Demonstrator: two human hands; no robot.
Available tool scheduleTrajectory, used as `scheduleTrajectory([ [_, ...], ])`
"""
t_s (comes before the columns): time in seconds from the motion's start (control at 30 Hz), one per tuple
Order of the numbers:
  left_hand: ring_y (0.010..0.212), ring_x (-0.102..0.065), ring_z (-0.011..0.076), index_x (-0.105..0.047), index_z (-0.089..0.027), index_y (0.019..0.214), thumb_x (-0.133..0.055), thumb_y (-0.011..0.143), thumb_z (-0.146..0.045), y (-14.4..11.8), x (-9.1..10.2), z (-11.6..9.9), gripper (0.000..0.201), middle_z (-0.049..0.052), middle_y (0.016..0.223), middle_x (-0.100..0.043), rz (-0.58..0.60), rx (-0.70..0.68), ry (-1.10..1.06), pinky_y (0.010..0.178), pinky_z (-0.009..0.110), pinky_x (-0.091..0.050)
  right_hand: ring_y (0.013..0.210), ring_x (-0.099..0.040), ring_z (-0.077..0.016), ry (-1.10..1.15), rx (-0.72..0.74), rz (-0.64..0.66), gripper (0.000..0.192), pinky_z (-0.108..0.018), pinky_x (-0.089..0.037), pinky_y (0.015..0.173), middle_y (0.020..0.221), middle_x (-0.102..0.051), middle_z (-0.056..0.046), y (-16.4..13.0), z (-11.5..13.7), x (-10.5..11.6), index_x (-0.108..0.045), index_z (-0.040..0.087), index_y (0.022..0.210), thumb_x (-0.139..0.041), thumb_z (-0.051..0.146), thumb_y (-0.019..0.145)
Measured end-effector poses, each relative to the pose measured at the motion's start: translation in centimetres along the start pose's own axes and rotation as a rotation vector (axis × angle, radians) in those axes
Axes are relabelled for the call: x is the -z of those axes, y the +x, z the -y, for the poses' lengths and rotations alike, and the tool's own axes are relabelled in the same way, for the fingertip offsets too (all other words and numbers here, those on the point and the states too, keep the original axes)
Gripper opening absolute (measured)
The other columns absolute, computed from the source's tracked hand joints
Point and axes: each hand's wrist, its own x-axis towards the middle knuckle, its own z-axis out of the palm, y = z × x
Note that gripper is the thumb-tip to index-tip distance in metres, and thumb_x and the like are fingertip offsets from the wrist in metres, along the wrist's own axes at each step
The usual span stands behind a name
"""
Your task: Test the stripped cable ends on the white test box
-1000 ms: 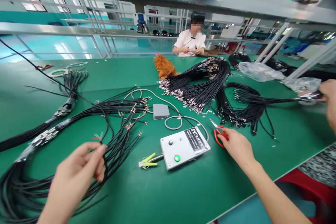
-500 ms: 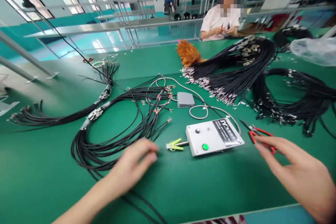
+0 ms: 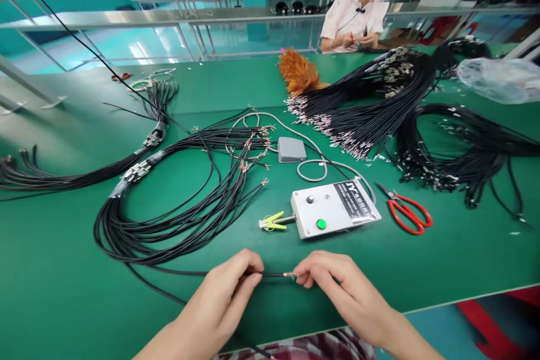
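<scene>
A black cable stretches between my two hands in front of the control box. My left hand is closed around it a short way back from its stripped end. At that end, my right hand pinches the thin coloured wires between fingertips and thumb. Just beyond my hands lies a white control box with a green button and a dark label. A yellow-green clip sits on the metal shaft at the box's left side. Red-handled scissors rest to the right of the box.
A bundle of black cables curves across the left. More cable bundles lie at the back right, beside an orange duster and a plastic bag. A grey pedal stands behind the box. Across the table sits a person.
My right hand has left the scissors and moved left to the cable's end. My left hand has come nearer and closed on the cable. The view has shifted slightly.
</scene>
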Motion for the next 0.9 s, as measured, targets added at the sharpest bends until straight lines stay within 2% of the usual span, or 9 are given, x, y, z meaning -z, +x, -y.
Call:
scheduleTrajectory([
  [0.07,0.074,-0.058,0.0166,-0.052,-0.024,0.096,-0.038,0.1,-0.023,0.2,-0.4,-0.1,0.015,0.001,0.085,-0.061,-0.041,-0.019,-0.011,0.069,0.025,-0.046,0.081,-0.067,-0.0155,0.07,-0.031,-0.004,0.031,-0.025,-0.051,0.076,0.087,-0.073,-0.002,-0.1,0.3,-0.7,-0.07,0.022,0.095,-0.044,0.036,0.101],
  [0.17,0.081,-0.062,0.0174,-0.055,-0.024,0.101,-0.042,0.098,-0.022,0.3,-0.9,-0.4,0.013,0.002,0.091,-0.065,-0.077,-0.052,-0.022,0.074,0.025,-0.048,0.078,-0.066,-0.0159,0.057,-0.04,-0.026,0.022,-0.026,-0.049,0.074,0.083,-0.072,-0.002,0.1,0.7,-1.3,-0.07,0.021,0.089,-0.054,0.035,0.096],
  [0.3,0.089,-0.064,0.0176,-0.06,-0.026,0.106,-0.045,0.097,-0.019,0.9,-1.4,-1.4,0.018,0.002,0.096,-0.068,-0.066,-0.116,-0.048,0.081,0.025,-0.048,0.079,-0.065,-0.0153,0.03,0.039,-0.041,0.019,-0.026,-0.047,0.074,0.083,-0.072,-0.001,0.4,0.8,-1.6,-0.07,0.021,0.086,-0.055,0.03,0.095],
  [0.4,0.074,-0.063,0.0154,-0.063,-0.024,0.094,-0.045,0.098,-0.021,1.5,-1.5,-2.1,0.019,0.001,0.082,-0.068,-0.044,-0.084,-0.09,0.072,0.022,-0.048,0.079,-0.065,-0.0157,0.054,0.039,-0.097,0.015,-0.026,-0.048,0.075,0.085,-0.073,-0.002,0.6,0.7,-1.7,-0.07,0.021,0.088,-0.058,0.029,0.092],
  [0.5,0.056,-0.055,0.0132,-0.063,-0.022,0.087,-0.044,0.098,-0.029,1.8,-1.6,-2.3,0.023,-0.002,0.065,-0.06,-0.045,0.04,-0.155,0.054,0.021,-0.043,0.074,-0.065,-0.0155,0.156,-0.075,-0.173,0.01,-0.026,-0.049,0.072,0.081,-0.072,-0.002,0.9,0.7,-2.0,-0.069,0.02,0.09,-0.064,0.027,0.085],
  [0.57,0.05,-0.051,0.0126,-0.064,-0.021,0.085,-0.045,0.098,-0.033,1.8,-1.7,-2.3,0.025,-0.002,0.06,-0.055,-0.058,0.097,-0.198,0.046,0.021,-0.039,0.072,-0.063,-0.0149,0.235,-0.141,-0.195,0.013,-0.025,-0.048,0.068,0.079,-0.071,-0.001,1.2,0.7,-2.4,-0.068,0.019,0.091,-0.069,0.026,0.079],
  [0.73,0.048,-0.051,0.0124,-0.063,-0.021,0.077,-0.051,0.093,-0.033,1.8,-2.2,-2.2,0.023,-0.002,0.058,-0.055,-0.13,0.132,-0.316,0.042,0.019,-0.038,0.06,-0.057,-0.0124,0.381,-0.173,-0.292,0.018,-0.024,-0.042,0.057,0.068,-0.066,0.0,2.4,0.9,-4.2,-0.067,0.017,0.082,-0.07,0.034,0.079],
  [0.9,0.04,-0.049,0.0099,-0.061,-0.019,0.077,-0.058,0.089,-0.04,1.9,-2.5,-2.3,0.024,-0.002,0.056,-0.055,-0.22,0.248,-0.503,0.038,0.018,-0.037,0.046,-0.046,-0.007,0.691,-0.22,-0.329,0.03,-0.022,-0.038,0.046,0.067,-0.065,0.0,3.3,0.9,-5.9,-0.068,0.016,0.076,-0.074,0.045,0.075],
])
